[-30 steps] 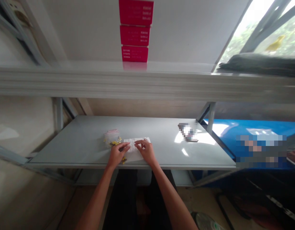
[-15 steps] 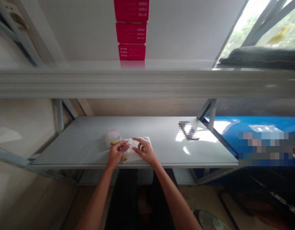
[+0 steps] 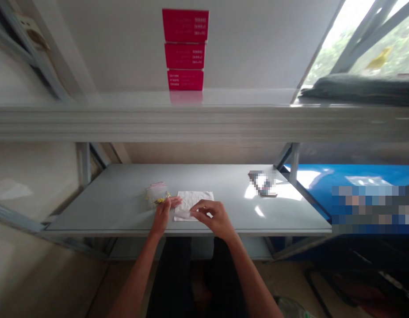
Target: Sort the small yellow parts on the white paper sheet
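My left hand (image 3: 165,212) is at the left edge of a white sheet (image 3: 199,197), cloth or paper. Its fingers are stretched out to the right over that edge. Behind it, touching or nearly so, lies a clear zip bag (image 3: 156,191) with small yellow pieces (image 3: 160,200). My right hand (image 3: 214,215) is over the sheet's lower right part, thumb and forefinger pinched together. A whitish bit shows at those fingertips; whether it is the sheet's edge or a separate thing, I cannot tell.
The grey table (image 3: 114,198) carries a blurred-out object (image 3: 262,183) at the back right. A shelf edge (image 3: 191,123) crosses above, with a stack of red boxes (image 3: 186,55) on it. A blue surface (image 3: 313,176) adjoins on the right.
My right hand has moved right and down and closed into a pinch. My left fingers have straightened. The yellow pieces by the sheet's lower left corner no longer show. The view has tilted up slightly.
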Demonstrator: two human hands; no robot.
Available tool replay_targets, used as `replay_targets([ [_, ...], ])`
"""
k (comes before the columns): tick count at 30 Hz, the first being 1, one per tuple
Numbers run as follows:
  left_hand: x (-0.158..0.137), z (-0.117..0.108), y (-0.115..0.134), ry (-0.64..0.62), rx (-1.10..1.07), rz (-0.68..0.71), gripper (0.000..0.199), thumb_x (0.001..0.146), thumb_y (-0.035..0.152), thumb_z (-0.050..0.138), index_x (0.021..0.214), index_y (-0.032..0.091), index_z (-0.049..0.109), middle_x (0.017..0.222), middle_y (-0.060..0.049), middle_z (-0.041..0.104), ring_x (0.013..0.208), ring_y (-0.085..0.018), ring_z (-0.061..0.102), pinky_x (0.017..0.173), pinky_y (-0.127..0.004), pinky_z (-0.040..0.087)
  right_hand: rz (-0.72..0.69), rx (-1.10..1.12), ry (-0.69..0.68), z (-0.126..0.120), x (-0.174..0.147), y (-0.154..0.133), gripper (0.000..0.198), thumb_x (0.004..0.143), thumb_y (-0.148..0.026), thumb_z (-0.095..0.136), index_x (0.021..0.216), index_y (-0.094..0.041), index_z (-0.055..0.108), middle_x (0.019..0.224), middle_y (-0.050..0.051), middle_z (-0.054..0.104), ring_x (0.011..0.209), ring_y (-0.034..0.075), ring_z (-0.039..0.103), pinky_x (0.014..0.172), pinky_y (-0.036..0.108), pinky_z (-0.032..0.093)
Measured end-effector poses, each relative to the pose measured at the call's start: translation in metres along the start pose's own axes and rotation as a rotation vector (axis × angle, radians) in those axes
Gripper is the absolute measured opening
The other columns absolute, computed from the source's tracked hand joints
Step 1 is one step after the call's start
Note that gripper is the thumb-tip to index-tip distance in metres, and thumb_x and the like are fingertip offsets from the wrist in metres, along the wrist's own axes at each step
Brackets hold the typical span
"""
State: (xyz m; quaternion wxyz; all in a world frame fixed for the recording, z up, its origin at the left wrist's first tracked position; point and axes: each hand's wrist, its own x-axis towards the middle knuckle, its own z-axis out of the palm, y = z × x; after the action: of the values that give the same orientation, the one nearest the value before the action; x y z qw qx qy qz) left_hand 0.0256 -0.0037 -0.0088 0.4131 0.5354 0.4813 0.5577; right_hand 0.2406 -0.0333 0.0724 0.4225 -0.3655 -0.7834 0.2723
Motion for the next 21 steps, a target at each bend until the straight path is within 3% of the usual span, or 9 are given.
replay_targets([
  [5,-0.005,-0.005,0.006,-0.002,0.069,0.065,0.062,0.095,0.065,0.039,0.088,0.016,0.077,0.095,-0.01,0.078,0.093,-0.025,0.071,0.09,-0.038,0.053,-0.058,-0.147,-0.017,-0.011,0.007,-0.009,0.02,0.095,-0.028,0.058,0.091,-0.025,0.077,0.082,0.005,0.074,0.084,0.021,0.061,0.079,0.033,0.048],
  [12,-0.007,-0.011,0.008,-0.115,0.079,0.064,0.039,0.077,0.056,0.073,0.081,0.018,0.077,0.081,-0.008,0.076,0.081,-0.024,0.07,0.079,-0.034,0.053,0.013,-0.155,-0.03,0.013,0.009,0.008,0.019,0.091,-0.017,0.057,0.09,-0.022,0.076,0.085,0.004,0.074,0.073,0.016,0.064,0.07,0.027,0.046],
  [19,-0.008,-0.011,0.014,-0.16,0.103,0.042,0.029,0.078,0.047,0.073,0.071,0.018,0.074,0.073,-0.004,0.071,0.074,-0.02,0.064,0.073,-0.031,0.052,0.145,0.095,0.04,0.029,0.011,0.027,0.019,0.09,-0.03,0.062,0.101,-0.02,0.073,0.072,0.0,0.067,0.058,0.012,0.055,0.056,0.023,0.043],
  [21,-0.008,-0.011,0.016,-0.14,0.103,0.04,0.028,0.078,0.045,0.073,0.072,0.018,0.073,0.074,-0.004,0.071,0.076,-0.02,0.064,0.073,-0.03,0.051,0.186,0.163,0.045,0.037,0.012,0.037,0.022,0.089,-0.037,0.064,0.096,-0.018,0.072,0.069,0.0,0.065,0.059,0.012,0.055,0.054,0.022,0.041],
])
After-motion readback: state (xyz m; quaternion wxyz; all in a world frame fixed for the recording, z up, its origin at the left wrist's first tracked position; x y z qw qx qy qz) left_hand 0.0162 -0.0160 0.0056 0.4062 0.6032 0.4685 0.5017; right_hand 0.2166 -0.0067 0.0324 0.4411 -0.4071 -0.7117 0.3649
